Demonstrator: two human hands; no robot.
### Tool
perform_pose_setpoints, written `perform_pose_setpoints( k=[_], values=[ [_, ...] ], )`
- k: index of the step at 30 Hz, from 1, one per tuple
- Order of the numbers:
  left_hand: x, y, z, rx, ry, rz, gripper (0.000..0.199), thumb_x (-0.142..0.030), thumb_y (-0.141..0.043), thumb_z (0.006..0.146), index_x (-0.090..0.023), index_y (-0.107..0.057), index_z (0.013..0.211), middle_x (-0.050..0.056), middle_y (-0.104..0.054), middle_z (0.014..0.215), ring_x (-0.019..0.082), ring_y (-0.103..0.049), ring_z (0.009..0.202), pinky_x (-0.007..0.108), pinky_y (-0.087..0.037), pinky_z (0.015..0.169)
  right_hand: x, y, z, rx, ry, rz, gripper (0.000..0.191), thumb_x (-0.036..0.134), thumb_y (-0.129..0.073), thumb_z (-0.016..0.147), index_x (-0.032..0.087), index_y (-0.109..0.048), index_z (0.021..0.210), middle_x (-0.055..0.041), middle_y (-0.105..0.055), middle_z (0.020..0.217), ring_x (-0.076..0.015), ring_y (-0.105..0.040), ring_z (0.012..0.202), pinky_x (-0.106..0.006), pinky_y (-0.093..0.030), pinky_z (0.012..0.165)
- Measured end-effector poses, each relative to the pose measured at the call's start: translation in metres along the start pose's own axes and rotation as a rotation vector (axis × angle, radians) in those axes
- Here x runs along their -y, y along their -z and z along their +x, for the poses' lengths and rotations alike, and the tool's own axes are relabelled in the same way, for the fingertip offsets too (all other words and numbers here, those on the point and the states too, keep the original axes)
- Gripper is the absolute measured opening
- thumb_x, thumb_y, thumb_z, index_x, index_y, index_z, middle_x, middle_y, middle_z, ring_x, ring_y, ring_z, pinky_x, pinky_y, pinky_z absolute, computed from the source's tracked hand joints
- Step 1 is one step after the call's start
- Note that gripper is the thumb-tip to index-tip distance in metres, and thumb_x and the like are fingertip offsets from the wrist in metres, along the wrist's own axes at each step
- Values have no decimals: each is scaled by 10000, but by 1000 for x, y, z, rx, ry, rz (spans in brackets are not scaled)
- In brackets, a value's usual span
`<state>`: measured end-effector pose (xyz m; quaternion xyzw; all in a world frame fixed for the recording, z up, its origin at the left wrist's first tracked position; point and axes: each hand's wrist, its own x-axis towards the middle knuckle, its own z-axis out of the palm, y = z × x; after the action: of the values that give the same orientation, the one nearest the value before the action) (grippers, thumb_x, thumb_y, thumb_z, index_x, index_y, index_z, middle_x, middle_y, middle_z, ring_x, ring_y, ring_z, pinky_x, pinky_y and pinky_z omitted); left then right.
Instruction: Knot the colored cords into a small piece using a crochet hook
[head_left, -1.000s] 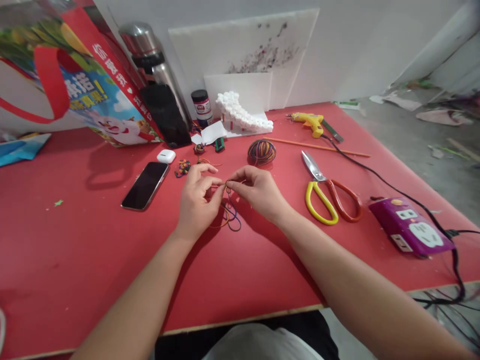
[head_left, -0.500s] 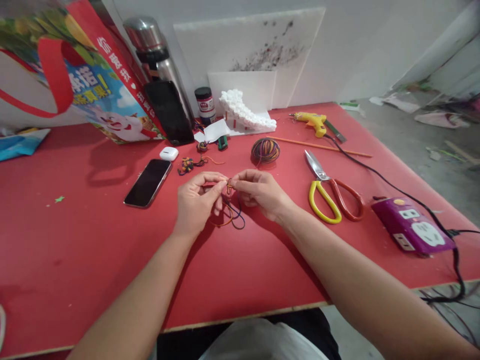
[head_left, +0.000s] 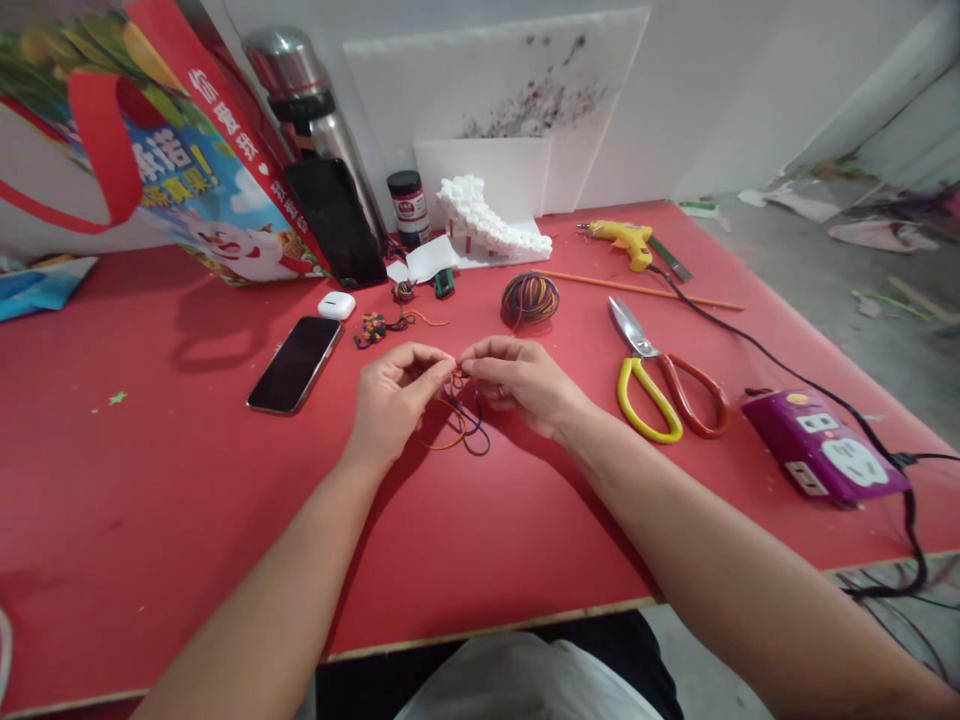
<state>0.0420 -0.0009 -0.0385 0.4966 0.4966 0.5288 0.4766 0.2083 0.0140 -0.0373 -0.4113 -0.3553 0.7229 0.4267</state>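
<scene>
Red table (head_left: 187,520), filling most of the view; my forearms come in from the near edge. Shopping bag (head_left: 225,225) standing at the far left. Left forearm (head_left: 277,560) slants up and inward from the lower left; right forearm (head_left: 712,530) mirrors it from the lower right at a longer, flatter slant. They converge at mid-table. Purple power strip (head_left: 825,445) lies to the right, well clear of my right arm. Scissors (head_left: 643,347) nearer that arm, blades together, handles spread toward me.

Left hand (head_left: 390,400): back of it turned up and outward, wrist nearly straight, thumb and forefinger meeting in a pinch on the cord; remaining fingers mostly hidden behind the thumb. Right hand (head_left: 529,380): back up, thumb and forefinger also pinched on the cord, the other fingers curled in beneath. The two pinches sit just beside each other, tips almost meeting. Phone (head_left: 295,365) flat to the left of my left hand. Ball of cord (head_left: 530,300) just beyond my right knuckles.

Thin cord (head_left: 488,438), dark and orange: between my fingertips, its loose loops hanging below and between the hands. Exact crossing at the fingertips too small to make out.
</scene>
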Motion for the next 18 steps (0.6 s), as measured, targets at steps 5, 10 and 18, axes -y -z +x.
perform_pose_setpoints(
  k=[5,10,18],
  values=[
    [-2,-4,-3,38,27,34,228,-267,-892,670,-176,-726,796,10,-725,742,140,-664,697,260,-549,672,3,2,0,-22,9,-28,199,240,-779,607,159,-695,768,48,-583,576,-48,-405,454,-209,-193,446],
    [-1,-4,-2,44,105,21,235,-265,-885,664,-167,-725,806,18,-733,758,138,-661,692,273,-535,686,2,3,1,14,34,-54,226,242,-791,596,154,-699,782,37,-618,597,-46,-405,449,-213,-217,441],
    [-4,0,-2,92,92,114,108,-245,-833,737,-169,-757,740,31,-734,711,130,-636,646,258,-499,644,-2,5,2,13,130,-192,232,241,-786,613,163,-695,812,5,-680,637,-72,-458,475,-223,-295,444]
  ],
)
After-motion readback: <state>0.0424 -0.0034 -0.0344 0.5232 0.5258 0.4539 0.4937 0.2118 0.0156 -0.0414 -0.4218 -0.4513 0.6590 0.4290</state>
